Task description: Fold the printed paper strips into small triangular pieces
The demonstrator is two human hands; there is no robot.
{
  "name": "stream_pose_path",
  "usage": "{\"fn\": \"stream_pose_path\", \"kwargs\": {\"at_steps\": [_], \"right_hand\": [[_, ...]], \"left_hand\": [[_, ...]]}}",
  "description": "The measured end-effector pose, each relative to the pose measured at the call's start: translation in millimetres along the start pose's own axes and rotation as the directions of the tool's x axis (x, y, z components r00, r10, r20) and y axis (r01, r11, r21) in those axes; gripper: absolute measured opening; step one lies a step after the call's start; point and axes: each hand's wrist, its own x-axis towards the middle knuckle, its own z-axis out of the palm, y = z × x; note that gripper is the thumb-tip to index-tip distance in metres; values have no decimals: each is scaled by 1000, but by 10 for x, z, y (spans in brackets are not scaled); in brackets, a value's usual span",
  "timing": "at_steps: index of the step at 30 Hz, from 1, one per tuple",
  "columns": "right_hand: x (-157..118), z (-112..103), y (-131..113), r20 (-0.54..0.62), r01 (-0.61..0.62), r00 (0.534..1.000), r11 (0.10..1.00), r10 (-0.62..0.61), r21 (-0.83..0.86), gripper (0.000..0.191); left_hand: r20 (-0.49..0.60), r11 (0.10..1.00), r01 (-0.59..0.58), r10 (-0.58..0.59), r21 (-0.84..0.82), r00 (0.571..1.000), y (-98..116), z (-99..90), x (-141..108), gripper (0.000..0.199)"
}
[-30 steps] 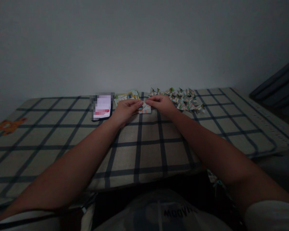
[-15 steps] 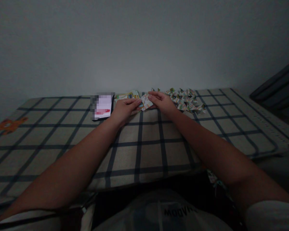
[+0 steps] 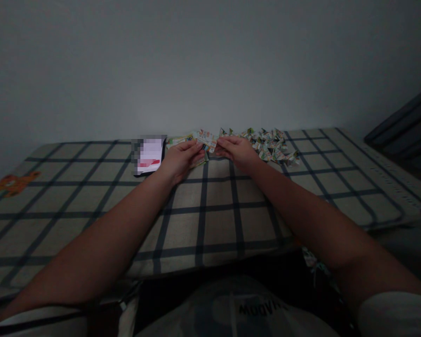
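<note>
Between the 2 hands, left hand (image 3: 181, 159) and right hand (image 3: 237, 150) pinch a printed paper slip (image 3: 206, 139) lifted off the checked cloth (image 3: 210, 206). Uneven pulling could tear it, or knock the folded pieces (image 3: 270, 144) just right of the grip.

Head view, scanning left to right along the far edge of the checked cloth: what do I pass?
Orange figure → phone → left hand → printed paper piece pinched by both hands → right hand → pile of small folded papers.
</note>
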Motion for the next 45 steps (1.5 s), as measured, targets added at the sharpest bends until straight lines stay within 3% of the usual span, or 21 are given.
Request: {"fn": "stream_pose_path", "kwargs": {"at_steps": [10,17,23,26,29,31,36,41,45], "right_hand": [[-10,-22,3,66,-67,996,996,63,60,30],[-9,-44,11,186,-127,975,992,122,12,26],[-56,-24,-56,252,-162,954,986,164,-31,23],[-80,10,-85,263,-180,948,983,179,-18,17],[-114,49,-113,286,-219,936,975,204,21,16],[-142,64,-134,302,-244,927,969,223,33,20],[-185,56,-153,316,-261,916,965,246,6,23],[-123,47,-67,253,-220,944,975,210,12,24],[-57,18,2,101,-29,994,991,42,-130,27]], "left_hand": [[104,998,57,-60,33,993,5,17,-69,21],[279,976,-137,86,170,956,-23,-26,-74,33],[252,828,-387,305,406,918,38,-21,-129,23],[187,809,-392,345,437,920,67,16,-161,25],[141,838,-358,329,411,934,71,27,-160,41],[171,833,-357,313,423,934,71,17,-149,48],[260,772,-401,309,493,915,72,-16,-124,32],[233,815,-381,306,438,923,15,-33,-81,30],[179,861,-364,319,356,931,-17,-25,-48,30]]}}
